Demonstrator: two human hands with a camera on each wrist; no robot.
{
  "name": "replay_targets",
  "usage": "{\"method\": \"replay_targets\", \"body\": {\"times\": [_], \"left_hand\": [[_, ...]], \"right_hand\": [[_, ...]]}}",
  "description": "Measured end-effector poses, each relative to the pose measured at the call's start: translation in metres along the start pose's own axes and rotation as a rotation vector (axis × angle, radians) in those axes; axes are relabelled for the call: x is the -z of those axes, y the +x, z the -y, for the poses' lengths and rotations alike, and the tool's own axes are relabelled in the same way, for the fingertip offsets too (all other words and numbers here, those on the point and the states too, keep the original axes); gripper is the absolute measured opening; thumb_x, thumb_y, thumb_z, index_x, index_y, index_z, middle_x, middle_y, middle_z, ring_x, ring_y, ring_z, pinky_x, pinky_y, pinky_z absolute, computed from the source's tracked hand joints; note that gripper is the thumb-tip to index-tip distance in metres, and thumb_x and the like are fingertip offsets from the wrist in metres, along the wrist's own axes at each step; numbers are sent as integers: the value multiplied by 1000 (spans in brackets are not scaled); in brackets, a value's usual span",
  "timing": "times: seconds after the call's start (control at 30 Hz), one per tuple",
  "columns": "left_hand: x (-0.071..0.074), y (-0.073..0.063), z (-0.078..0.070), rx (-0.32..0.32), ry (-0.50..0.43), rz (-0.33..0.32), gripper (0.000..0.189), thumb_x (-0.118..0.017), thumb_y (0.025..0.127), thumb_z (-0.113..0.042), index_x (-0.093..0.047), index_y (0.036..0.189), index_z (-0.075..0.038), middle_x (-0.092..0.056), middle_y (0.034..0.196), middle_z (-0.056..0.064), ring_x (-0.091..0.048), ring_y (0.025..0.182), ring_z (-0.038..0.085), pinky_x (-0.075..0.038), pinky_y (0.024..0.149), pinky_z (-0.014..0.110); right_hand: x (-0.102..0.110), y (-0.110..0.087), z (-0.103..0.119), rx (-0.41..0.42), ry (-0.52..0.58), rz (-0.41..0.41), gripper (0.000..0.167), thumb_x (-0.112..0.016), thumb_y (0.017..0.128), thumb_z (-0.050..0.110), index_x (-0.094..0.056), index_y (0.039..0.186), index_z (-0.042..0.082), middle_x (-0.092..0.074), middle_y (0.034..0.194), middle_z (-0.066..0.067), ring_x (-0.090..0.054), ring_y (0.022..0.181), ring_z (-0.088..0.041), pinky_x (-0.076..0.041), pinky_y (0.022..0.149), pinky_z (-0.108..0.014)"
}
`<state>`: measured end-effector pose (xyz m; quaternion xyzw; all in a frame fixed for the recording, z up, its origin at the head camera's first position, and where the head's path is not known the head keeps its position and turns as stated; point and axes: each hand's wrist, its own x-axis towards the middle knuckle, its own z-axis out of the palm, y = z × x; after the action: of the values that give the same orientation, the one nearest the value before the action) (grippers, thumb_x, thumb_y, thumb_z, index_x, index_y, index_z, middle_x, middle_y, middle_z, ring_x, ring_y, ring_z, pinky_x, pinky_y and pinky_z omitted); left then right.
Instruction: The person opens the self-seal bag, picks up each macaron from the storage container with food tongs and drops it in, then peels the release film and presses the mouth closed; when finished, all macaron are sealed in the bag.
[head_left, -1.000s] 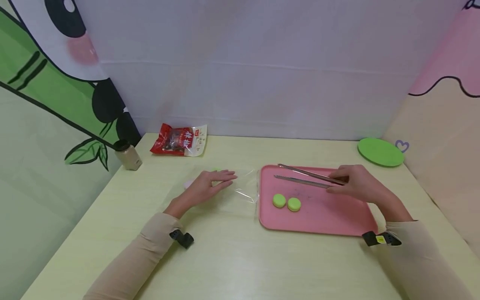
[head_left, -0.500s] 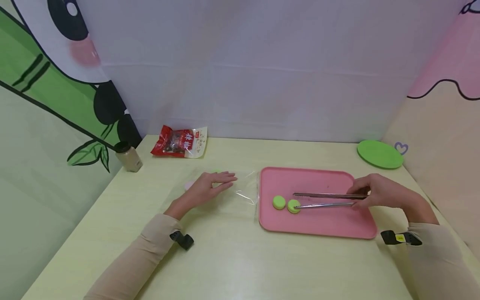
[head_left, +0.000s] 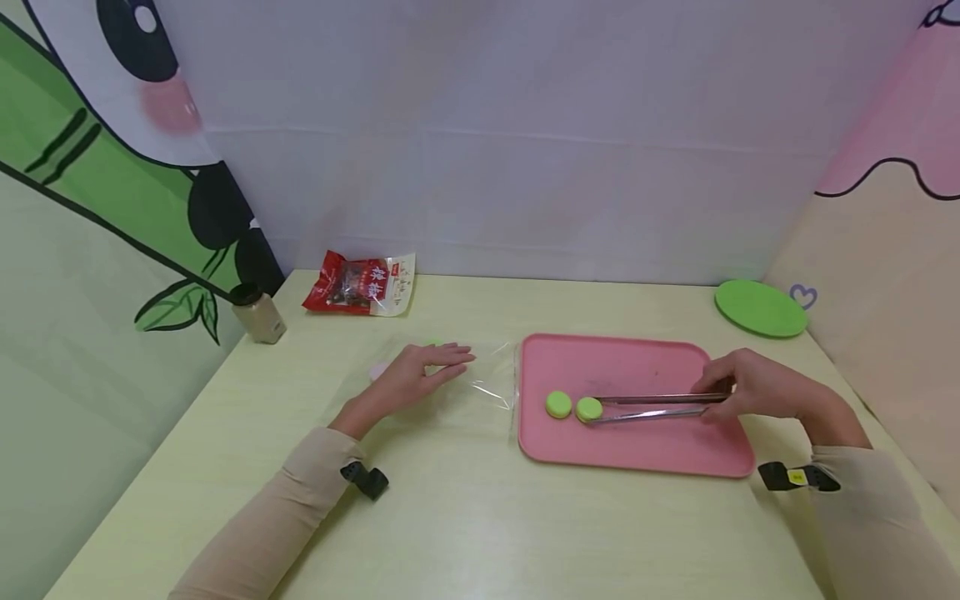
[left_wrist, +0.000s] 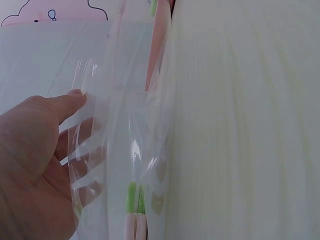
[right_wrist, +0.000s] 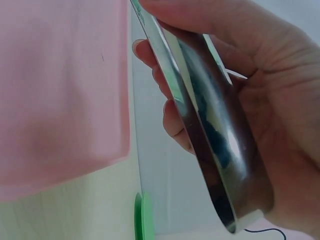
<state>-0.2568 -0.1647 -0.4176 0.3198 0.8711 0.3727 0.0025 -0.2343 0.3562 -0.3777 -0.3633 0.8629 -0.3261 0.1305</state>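
My right hand (head_left: 761, 385) grips metal tongs (right_wrist: 215, 135) between thumb and fingers, over the right end of a pink tray (head_left: 637, 454). The tongs' tips lie on either side of a green macaron (head_left: 588, 409). Just left of it on the tray sits another green macaron (head_left: 558, 405). My left hand (head_left: 411, 377) is at a clear plastic bag (head_left: 491, 379) left of the tray, fingers extended and apart from the thumb. In the left wrist view those fingers show through the film. Pink and green macarons (left_wrist: 135, 210) show within the bag, partly hidden by my hand in the head view.
A red and white food packet (head_left: 360, 283) lies at the table's back left. Near the left edge stands a small jar with a dark lid (head_left: 257, 313). A green round plate (head_left: 761, 308) lies at the back right. A printed cloth backdrop (head_left: 525, 167) rises behind the table.
My right hand has moved right and toward me, bringing the tongs down to the right-hand macaron. The tongs' arms have drawn closer together around it. My left hand has stayed in place.
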Motion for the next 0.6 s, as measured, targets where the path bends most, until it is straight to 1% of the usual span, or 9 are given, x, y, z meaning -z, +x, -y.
{"method": "replay_targets", "body": {"times": [0.2,0.33,0.43,0.6], "left_hand": [[0,1,2,-9,-1,-1,32,-64,100,-19,-69,130,-12,-62,137,5,-50,135,24,-35,113,48],[0,1,4,-25,0,-7,32,-64,99,-19,-69,130,-12,-62,136,6,-51,134,25,-35,113,48],[0,0,5,-32,-3,-8,32,-65,99,-18,-68,130,-10,-62,137,7,-50,134,26,-35,113,49],[0,0,7,-14,3,-9,32,-65,99,-17,-69,130,-12,-61,137,7,-50,135,25,-34,113,50]], "right_hand": [[1,-3,0,30,-3,-34,21,-86,79,11,-77,97,6,-73,84,4,-65,71,-10,-54,62,-24],[-1,0,4,52,-26,-94,21,-86,79,10,-77,98,7,-72,86,2,-64,72,-10,-53,62,-24],[-10,10,12,56,-41,-143,21,-86,79,12,-78,97,8,-70,85,3,-62,71,-10,-52,61,-25],[-30,36,27,63,-63,-189,22,-87,78,13,-78,97,6,-69,83,4,-61,71,-8,-53,61,-27]]}}
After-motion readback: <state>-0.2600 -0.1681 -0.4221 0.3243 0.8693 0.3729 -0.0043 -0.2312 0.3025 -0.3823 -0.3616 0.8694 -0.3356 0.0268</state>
